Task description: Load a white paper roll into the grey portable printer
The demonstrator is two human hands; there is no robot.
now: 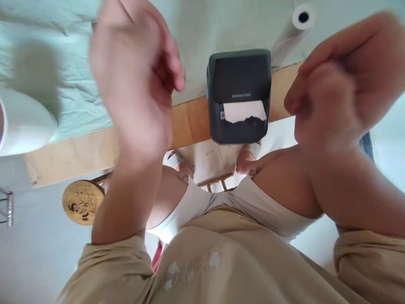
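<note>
A dark label printer (239, 78) marked NIIMBOT stands at the table's near edge, between my two hands. From its front slot comes a piece of white paper (245, 111) with a torn lower edge. My left hand (136, 76) is raised to the printer's left, blurred, its fingers curled inward. To the printer's right, my right hand (341, 88) is closed with thumb and fingers pressed together. Whatever either hand holds, if anything, is hidden. Neither hand touches the printer.
A white roll (294, 33) with a dark core hole lies behind the printer. Pale green cloth (76, 84) covers the table, leaving its wooden edge (190, 122) bare. At far left is a white rounded container (25, 122). A round wooden stool (82, 202) stands below.
</note>
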